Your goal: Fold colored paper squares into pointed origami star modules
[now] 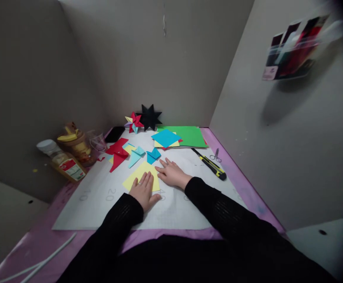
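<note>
White sheet [89, 212]: spread before me.
Yellow paper [133, 181]: flat on the sheet's middle.
Left hand [142, 192]: flat on the paper, fingers straight, thumb out, gripping nothing.
Right hand [173, 173]: fingers slightly parted, gripping nothing, at the paper's right edge.
Blue folded piece [153, 156]: near my right fingertips.

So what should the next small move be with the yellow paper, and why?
Perhaps lift the right edge of the yellow paper with the right hand: the left hand lies flat on the sheet and could steady it, while the right fingertips are at or beside that edge.
</note>
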Demonstrator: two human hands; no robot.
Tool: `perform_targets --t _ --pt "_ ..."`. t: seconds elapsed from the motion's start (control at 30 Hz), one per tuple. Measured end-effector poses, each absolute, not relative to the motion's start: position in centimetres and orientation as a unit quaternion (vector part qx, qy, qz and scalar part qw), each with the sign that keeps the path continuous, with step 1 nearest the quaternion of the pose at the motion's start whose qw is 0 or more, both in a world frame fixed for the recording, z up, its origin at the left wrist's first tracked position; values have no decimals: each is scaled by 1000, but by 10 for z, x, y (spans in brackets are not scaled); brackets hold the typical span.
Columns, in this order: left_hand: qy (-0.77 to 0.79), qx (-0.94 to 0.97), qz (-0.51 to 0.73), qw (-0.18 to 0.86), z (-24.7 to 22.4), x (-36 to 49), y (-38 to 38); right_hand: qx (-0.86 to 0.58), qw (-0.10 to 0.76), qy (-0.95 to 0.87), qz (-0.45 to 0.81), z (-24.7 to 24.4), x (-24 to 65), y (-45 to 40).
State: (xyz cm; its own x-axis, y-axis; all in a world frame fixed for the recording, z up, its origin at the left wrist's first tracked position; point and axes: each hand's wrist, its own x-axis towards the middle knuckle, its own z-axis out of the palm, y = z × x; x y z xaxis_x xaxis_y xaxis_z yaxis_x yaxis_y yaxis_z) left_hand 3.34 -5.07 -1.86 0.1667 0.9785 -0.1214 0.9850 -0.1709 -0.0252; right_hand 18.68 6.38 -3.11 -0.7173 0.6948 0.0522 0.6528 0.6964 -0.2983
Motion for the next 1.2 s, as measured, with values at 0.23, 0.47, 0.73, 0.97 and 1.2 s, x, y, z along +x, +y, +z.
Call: perform_targets --t 0.23,0.47,0.73,0.97,1.2 --pt "637 769 -51 21 -22 31 -50 -263 157 -941 144 -27 200 53" --pt "633 773 -35 35 -24 30 -49 -182 98 -959 192 -29 199 37" --pt "637 769 -36 38 -22 30 -50 -112 8 -969 221 -10 208 41" --pt "633 772 -37 47 -20 29 -50 -117 -69 -953 271 3 218 44" --pt "654 754 -54 31 -21 1 -55 -121 -52 -943 306 2 219 46"
